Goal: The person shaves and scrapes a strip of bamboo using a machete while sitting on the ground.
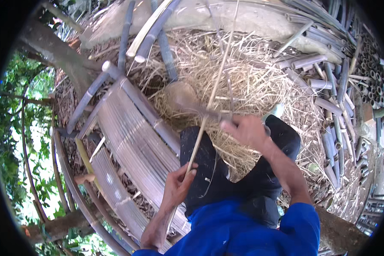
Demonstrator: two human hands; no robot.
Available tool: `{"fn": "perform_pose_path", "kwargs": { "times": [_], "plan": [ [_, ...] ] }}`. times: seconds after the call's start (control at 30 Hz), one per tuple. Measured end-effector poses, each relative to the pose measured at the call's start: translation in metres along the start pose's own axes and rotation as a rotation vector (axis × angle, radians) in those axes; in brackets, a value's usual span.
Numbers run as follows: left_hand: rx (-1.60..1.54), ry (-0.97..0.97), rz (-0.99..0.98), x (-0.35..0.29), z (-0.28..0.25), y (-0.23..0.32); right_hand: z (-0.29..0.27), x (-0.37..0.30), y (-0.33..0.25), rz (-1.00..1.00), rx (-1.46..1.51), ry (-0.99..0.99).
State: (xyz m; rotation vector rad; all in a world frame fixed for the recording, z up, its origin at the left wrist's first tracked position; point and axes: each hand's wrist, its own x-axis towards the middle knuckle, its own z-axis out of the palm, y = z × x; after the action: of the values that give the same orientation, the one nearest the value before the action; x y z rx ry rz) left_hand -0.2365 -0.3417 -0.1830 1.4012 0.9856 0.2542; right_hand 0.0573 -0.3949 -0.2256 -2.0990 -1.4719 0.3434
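A long, thin bamboo strip [220, 77] slants from beside my body, across my left thigh, up to the top of the view. My left hand [177, 186] is closed around its lower part, with the thumb along it. In my right hand [248, 132], above my right knee, is a knife [213, 114]. Its dark blade points left and meets or crosses the strip; motion blurs it, so I cannot tell whether it touches. The fingers of the right hand wrap round the handle and hide most of it. A round wooden block [181, 93] lies beyond the blade.
Pale shavings [256, 72] cover the ground ahead of my black-trousered legs. A slatted bamboo bench [132, 123] stands at my left. Bamboo poles [155, 32] jut in from the top. Cut bamboo lengths [328, 106] are piled along the right, with stacked tubes [373, 79] behind.
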Motion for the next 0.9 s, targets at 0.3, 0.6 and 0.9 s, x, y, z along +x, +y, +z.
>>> {"fn": "perform_pose_path", "kwargs": {
  "times": [0.3,0.6,0.9],
  "plan": [
    [0.06,-0.005,-0.126,-0.059,-0.012,-0.015,-0.046,0.075,0.109,0.298,-0.157,-0.003],
    [-0.023,-0.042,-0.325,-0.09,-0.033,-0.014,-0.083,0.093,0.145,0.354,-0.136,0.317],
    [0.031,-0.041,0.019,0.017,0.003,0.009,0.008,-0.017,-0.006,0.125,0.083,-0.078]
  ]
}}
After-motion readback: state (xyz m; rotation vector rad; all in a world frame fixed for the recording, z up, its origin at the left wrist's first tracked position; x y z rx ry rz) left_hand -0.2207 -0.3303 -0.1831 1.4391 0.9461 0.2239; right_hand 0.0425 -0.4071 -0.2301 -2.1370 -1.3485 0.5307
